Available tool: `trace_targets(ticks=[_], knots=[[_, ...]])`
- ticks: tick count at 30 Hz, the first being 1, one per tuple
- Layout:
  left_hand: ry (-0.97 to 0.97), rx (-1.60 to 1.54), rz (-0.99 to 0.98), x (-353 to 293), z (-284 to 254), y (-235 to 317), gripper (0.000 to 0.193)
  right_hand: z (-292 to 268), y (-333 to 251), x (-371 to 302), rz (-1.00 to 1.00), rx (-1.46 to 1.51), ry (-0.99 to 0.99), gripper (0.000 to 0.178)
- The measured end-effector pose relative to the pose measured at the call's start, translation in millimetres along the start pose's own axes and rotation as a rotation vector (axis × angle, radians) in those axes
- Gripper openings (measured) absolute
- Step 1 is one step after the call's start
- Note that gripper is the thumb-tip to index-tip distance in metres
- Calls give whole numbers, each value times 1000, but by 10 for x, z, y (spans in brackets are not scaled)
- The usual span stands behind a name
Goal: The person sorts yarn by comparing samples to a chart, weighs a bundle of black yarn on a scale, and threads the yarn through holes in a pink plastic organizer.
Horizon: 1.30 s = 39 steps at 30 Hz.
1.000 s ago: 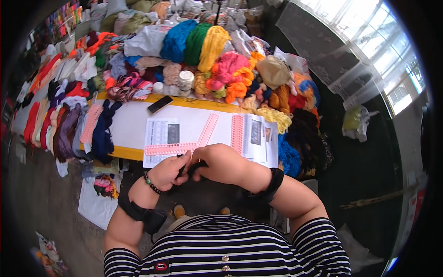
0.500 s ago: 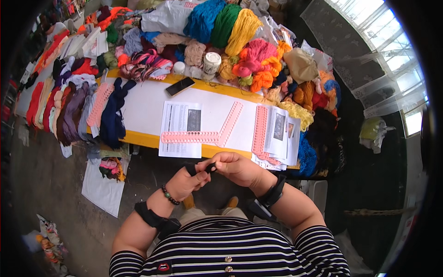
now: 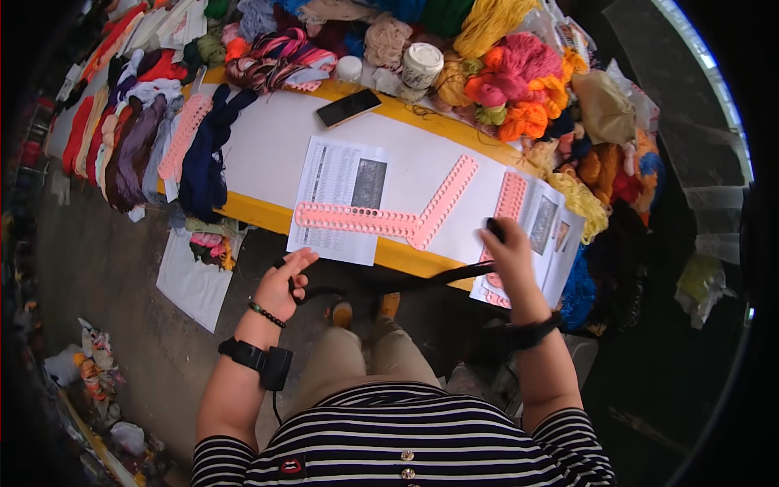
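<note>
A black strand, seemingly a length of yarn (image 3: 442, 277), stretches between my two hands over the table's front edge. My left hand (image 3: 280, 284) is in front of the printed sheet (image 3: 329, 174), with black strands wound about its fingers. Over the right end of the table, my right hand (image 3: 513, 253) grips a black bunch, its fingers curled and slightly blurred. Two pink strips with rows of holes form a bent line between the hands: a lower strip (image 3: 357, 217) and a slanted strip (image 3: 445, 199). Another pink strip (image 3: 509, 195) lies beside my right hand, by stacked papers (image 3: 545, 219).
A phone (image 3: 349, 108) lies at the table's far edge, near a white tub (image 3: 423, 65) and a small white jar (image 3: 349, 69). Coloured yarn heaps (image 3: 527, 65) bank up behind. Navy yarn (image 3: 213, 154) hangs over the front edge at left, beside more skeins (image 3: 130, 154).
My hands, close together before, have drawn apart to left and right, pulling the black strand out between them. The view has shifted, so the table appears tilted.
</note>
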<state>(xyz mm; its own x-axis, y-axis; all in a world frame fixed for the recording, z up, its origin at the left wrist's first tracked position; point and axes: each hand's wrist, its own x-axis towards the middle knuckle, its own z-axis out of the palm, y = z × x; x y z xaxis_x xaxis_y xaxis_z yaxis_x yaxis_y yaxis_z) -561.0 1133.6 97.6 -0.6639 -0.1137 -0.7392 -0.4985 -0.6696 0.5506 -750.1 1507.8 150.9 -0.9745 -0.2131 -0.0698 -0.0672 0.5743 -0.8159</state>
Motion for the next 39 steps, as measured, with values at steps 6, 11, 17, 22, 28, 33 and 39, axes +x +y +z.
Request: trace_targets(ticks=[6, 11, 17, 22, 28, 33, 39], knots=[[124, -116, 82, 454, -121, 61, 35, 1599, -135, 151, -88, -65, -433, 23], [154, -136, 56, 782, -330, 63, 34, 2267, -38, 271, -200, -84, -342, 20], [164, -119, 8, 1133, -522, 60, 33, 2556, 51, 562, -454, -465, -306, 32], [147, -110, 10, 1278, -566, 201, 32, 2685, 118, 643, -479, -609, -443, 39], [157, -85, 52, 1355, -715, 276, 28, 2748, 158, 714, -328, -557, -415, 36], [216, 125, 119, 1390, -705, 273, 22, 2623, 77, 757, -223, -382, -495, 54], [236, 169, 300, 1633, -753, 233, 19, 2646, 20, 702, -252, -345, -496, 56]])
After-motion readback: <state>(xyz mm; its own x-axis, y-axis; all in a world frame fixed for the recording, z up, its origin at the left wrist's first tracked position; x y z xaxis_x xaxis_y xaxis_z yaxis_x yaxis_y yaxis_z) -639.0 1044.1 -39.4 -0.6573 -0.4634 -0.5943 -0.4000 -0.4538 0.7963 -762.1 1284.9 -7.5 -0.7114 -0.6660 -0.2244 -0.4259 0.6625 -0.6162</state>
